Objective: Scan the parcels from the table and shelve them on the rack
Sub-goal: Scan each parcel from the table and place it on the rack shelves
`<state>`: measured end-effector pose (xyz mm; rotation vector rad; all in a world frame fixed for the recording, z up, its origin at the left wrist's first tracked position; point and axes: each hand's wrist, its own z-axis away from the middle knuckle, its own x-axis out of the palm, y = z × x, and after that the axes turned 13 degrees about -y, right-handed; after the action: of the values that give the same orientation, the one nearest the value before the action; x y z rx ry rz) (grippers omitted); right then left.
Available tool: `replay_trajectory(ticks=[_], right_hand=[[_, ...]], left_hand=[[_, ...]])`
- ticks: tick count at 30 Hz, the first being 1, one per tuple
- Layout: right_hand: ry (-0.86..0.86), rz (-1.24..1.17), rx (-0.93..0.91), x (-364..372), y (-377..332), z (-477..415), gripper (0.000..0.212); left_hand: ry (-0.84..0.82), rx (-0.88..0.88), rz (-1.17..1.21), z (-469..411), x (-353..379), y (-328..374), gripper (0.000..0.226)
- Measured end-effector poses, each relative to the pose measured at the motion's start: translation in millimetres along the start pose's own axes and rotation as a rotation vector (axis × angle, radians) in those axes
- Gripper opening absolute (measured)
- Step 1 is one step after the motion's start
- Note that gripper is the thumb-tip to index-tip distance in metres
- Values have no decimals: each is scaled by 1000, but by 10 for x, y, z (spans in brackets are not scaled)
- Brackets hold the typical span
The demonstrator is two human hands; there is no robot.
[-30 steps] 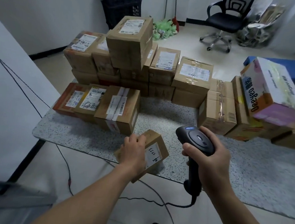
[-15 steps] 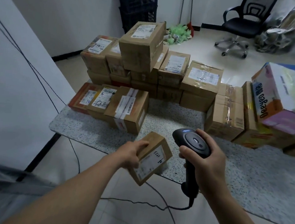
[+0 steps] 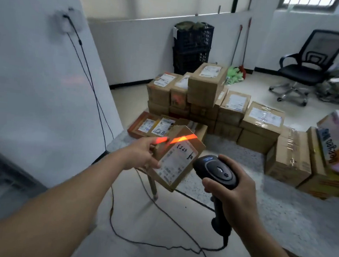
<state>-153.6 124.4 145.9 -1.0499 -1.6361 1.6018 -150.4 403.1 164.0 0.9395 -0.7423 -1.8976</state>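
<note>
Your left hand gripped a small parcel by its left edge, thumb pressed on the label face and fingers curled behind it. You held it tilted in the air, off the table, above that table's near left corner. It was a squat box of plain brown corrugated card with sharp corners. A white printed label covered most of the face turned to you. The small barcodes and print on it were too fine to read, and the few black handwritten characters near its top edge lay upside down to you and were not clear. A bright orange-red beam lay across your fingers and the box's upper edge. Your right hand was wrapped tight round the neck of the scanner, a smooth black plastic gun with a rounded head and a grey oval ring on top. Its head sat just beside the parcel's lower right corner, and a thin black cable trailed from its handle across the floor. The table was grey speckled stone. More taped cardboard boxes with white shipping labels were stacked on it. At its right end a glossy white, pink and orange carton showed large blue letters I could not read with certainty.
</note>
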Motion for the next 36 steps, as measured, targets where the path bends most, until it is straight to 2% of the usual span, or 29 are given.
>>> replay_trajectory(ticks=[3, 8, 15, 22, 26, 36], right_hand=[[-97, 51, -53, 462, -245, 131, 66], [-230, 92, -114, 1353, -629, 432, 86], [-399, 157, -221, 2445, -1176, 862, 67], [-533, 190, -343, 3077, -1465, 1016, 65], [-600, 117, -387, 3313, -1626, 1072, 57], [-704, -4, -455, 3639, -1813, 980, 58]], left_hand=[[33, -17, -94, 568, -392, -93, 89], [125, -61, -253, 1638, -876, -330, 92], [253, -138, -290, 3066, -1156, -813, 88], [374, -188, -217, 4025, -1274, -1210, 90], [449, -203, -153, 4417, -1250, -1303, 94], [832, -52, 178, 5050, -949, -1528, 98]])
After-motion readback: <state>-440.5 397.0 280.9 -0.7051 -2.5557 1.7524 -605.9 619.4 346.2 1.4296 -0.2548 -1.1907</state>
